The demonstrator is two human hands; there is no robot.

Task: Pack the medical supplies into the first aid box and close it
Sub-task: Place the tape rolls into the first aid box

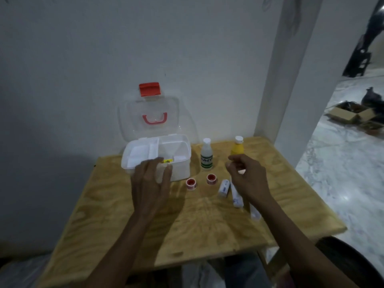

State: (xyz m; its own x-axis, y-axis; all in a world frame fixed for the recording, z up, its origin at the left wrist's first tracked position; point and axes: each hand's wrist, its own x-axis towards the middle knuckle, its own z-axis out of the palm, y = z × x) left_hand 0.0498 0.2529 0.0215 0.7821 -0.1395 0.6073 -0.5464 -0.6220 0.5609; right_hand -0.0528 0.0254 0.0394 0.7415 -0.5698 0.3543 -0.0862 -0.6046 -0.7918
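The first aid box [178, 150] stands open at the back left of the wooden table [207, 221]. Its base is white with a divided tray, and its clear lid [149, 117] with a red latch leans on the wall. A small yellow item [167, 161] lies inside near the front rim. My left hand [152, 183] rests with spread fingers over the box's front wall. My right hand [247, 179] hovers with loosely curled fingers over three white wrapped rolls [224, 188]. Two red-and-white tape rolls [191, 183] lie between my hands. A clear bottle [206, 154] and a yellow bottle [237, 149] stand behind.
A white wall runs right behind the table and a white pillar [291, 80] rises at its back right corner. The table's right edge drops to a marble floor with a cardboard box [349, 115]. A dark rounded seat [353, 258] sits at the lower right.
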